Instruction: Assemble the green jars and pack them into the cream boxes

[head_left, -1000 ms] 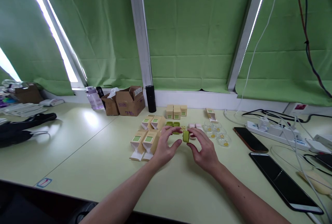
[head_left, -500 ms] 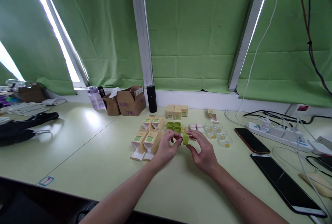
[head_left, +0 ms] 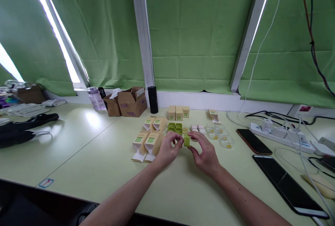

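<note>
The small green block (head_left: 186, 140) is up between the two hands, just in front of the green cups (head_left: 178, 130) on the table (head_left: 110, 170); the right hand (head_left: 206, 152) has hold of it, with a finger at the top and the thumb at the bottom, spread only about as wide as the block is tall; the left hand (head_left: 169, 147) has its thumb and finger pinched close together right beside the block, but I cannot tell if they touch it or hold some tiny thing.

The block looks light, and I think it is stiff, like plastic; its sides look smooth, so it may slip a bit if the fingers are wet; it does not look easy to break, but a soft squeeze should be enough; the top and bottom edges seem a good place to hold it, as that leaves the side free.

The tan box (head_left: 154, 141) near the left hand has a green square label, but I cannot read any words on it; the brown carton (head_left: 132, 102) has purple print and a white label, both too small to read; the table sticker (head_left: 45, 183) has a blue edge and a red mark.
</note>
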Motion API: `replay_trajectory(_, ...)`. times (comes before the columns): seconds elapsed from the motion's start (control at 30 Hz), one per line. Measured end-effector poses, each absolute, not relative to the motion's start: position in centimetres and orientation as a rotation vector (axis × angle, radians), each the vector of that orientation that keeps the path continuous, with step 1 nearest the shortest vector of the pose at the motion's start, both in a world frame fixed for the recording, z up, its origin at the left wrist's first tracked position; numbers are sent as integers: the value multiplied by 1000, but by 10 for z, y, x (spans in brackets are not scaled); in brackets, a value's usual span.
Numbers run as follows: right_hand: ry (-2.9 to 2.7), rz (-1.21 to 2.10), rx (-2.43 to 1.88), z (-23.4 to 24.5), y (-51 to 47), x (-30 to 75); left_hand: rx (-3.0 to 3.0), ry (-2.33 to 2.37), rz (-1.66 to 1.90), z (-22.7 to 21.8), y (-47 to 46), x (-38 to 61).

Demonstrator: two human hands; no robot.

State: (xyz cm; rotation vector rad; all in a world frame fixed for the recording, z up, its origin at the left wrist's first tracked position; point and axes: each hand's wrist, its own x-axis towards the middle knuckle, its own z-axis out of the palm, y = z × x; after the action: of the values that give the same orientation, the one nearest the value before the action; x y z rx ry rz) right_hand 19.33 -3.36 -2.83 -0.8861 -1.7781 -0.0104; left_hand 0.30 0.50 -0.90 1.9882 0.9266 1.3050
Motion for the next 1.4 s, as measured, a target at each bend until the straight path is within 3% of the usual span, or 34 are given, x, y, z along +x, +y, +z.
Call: replay_trajectory(1.4,-1730,24,-897,-26,-33,195,1967,936,1340,-5,4,2)
